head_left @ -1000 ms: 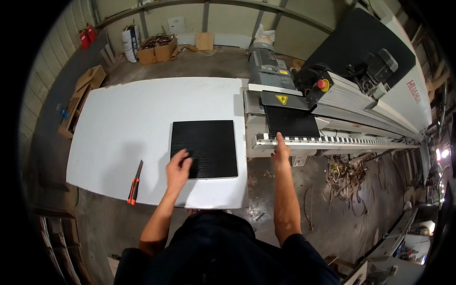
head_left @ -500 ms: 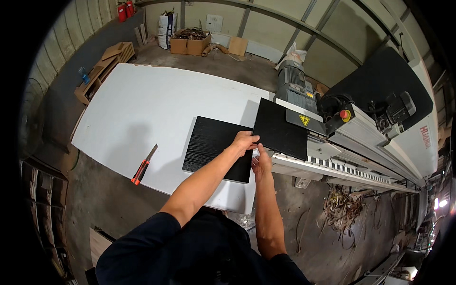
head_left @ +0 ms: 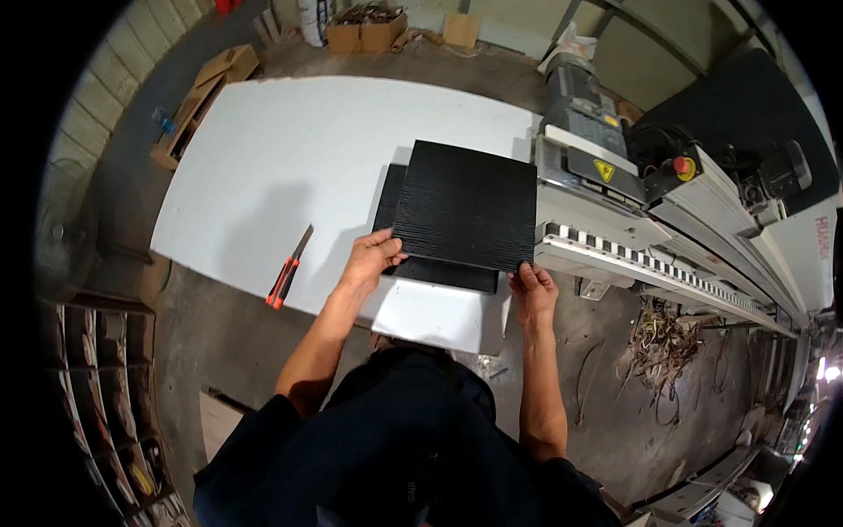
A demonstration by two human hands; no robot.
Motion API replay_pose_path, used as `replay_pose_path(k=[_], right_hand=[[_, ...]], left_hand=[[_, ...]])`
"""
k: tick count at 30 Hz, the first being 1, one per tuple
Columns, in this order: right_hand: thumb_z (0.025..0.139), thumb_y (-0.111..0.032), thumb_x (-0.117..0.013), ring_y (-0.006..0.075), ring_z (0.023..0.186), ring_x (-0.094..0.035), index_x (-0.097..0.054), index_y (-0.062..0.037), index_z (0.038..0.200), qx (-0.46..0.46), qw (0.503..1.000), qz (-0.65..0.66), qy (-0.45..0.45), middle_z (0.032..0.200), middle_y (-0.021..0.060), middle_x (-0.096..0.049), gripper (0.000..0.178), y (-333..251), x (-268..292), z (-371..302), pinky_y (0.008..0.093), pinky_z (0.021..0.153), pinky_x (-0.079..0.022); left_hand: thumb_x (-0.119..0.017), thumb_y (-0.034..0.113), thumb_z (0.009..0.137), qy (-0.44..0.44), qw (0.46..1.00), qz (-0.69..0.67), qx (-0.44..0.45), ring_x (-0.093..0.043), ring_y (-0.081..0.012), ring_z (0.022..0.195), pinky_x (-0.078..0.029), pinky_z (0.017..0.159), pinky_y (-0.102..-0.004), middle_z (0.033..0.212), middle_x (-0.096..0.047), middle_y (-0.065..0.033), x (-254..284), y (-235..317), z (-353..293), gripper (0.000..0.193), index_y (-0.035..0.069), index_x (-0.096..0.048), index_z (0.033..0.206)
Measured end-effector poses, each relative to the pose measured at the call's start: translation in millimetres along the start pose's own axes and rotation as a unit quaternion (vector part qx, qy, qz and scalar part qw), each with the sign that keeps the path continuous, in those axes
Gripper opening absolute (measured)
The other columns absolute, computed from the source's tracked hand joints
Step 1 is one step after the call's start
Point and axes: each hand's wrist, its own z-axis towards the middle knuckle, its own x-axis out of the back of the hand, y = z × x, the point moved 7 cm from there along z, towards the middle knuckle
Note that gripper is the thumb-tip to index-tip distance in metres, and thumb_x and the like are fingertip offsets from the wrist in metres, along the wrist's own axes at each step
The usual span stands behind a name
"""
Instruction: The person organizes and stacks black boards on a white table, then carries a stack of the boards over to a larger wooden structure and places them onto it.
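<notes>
A black wood-grain board [head_left: 470, 202] is held by both hands above the white table [head_left: 263, 123]. My left hand [head_left: 373, 256] pinches its near left corner, thumb and fingers closed on the edge. At the near right corner, my right hand [head_left: 533, 288] grips the same board. Beneath it lies another black board or stack [head_left: 452, 274], mostly covered, with only its left and near edges showing. To the left on the table is a red and black utility knife [head_left: 290, 268], its blade out and pointing away from me.
An edge-banding type machine with a toothed rail [head_left: 650, 259] and grey motor [head_left: 580, 97] adjoins the table's right side. A red stop button [head_left: 683, 167] sits on it. Tangled strips [head_left: 663, 342] lie on the floor at right. A shelf rack [head_left: 110, 378] stands at lower left.
The held board has come leftward off the machine's edge and now sits over the lower black board. My hands have spread apart to its two near corners. The view has shifted.
</notes>
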Motion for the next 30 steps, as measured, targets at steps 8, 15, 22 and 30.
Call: replay_pose_path(k=[8, 15, 22, 30], right_hand=[[0.082, -0.018, -0.07, 0.0194, 0.074, -0.061, -0.062, 0.0034, 0.111, 0.199, 0.848, -0.49, -0.037, 0.095, 0.0134, -0.061, 0.037, 4.3, -27.9, -35.9, 0.0297, 0.067, -0.051], [0.075, -0.008, -0.069, 0.0293, 0.085, -0.063, -0.063, 0.001, 0.11, 0.275, 0.756, -0.59, -0.065, 0.099, 0.0161, -0.062, 0.037, -3.8, -45.9, -57.4, 0.0361, 0.077, -0.051], [0.069, -0.004, -0.072, 0.0241, 0.075, -0.066, -0.064, 0.0002, 0.108, 0.344, 0.73, -0.589, -0.041, 0.091, 0.0141, -0.065, 0.04, 1.3, -35.3, -55.9, 0.0327, 0.069, -0.052], [0.071, -0.007, -0.071, 0.0322, 0.073, -0.064, -0.066, 0.0005, 0.098, 0.334, 0.725, -0.602, -0.015, 0.083, 0.0165, -0.064, 0.029, 1.1, -32.0, -54.8, 0.0372, 0.067, -0.052]], left_hand=[[-0.067, 0.011, 0.079, 0.077, 0.854, 0.502, -0.114, -0.058, -0.028, 0.092, -0.047, 0.08, -0.0346, 0.104, -0.061, -0.0181, 50.4, 21.1, -29.4, 0.042, -0.009, -0.057, 0.115], [-0.075, 0.011, 0.071, 0.024, 0.817, 0.547, -0.179, -0.05, -0.0382, 0.115, -0.043, 0.096, -0.038, 0.129, -0.045, -0.0247, 35.6, 24.9, -44.5, 0.069, -0.008, -0.043, 0.129], [-0.073, 0.006, 0.07, 0.023, 0.749, 0.604, -0.273, -0.057, -0.038, 0.104, -0.049, 0.089, -0.0385, 0.121, -0.052, -0.025, 22.5, 27.3, -45.6, 0.062, -0.009, -0.047, 0.125], [-0.073, 0.007, 0.07, 0.002, 0.716, 0.639, -0.281, -0.06, -0.0374, 0.098, -0.051, 0.083, -0.0397, 0.115, -0.056, -0.0251, 18.9, 28.1, -45.6, 0.06, -0.009, -0.049, 0.123]])
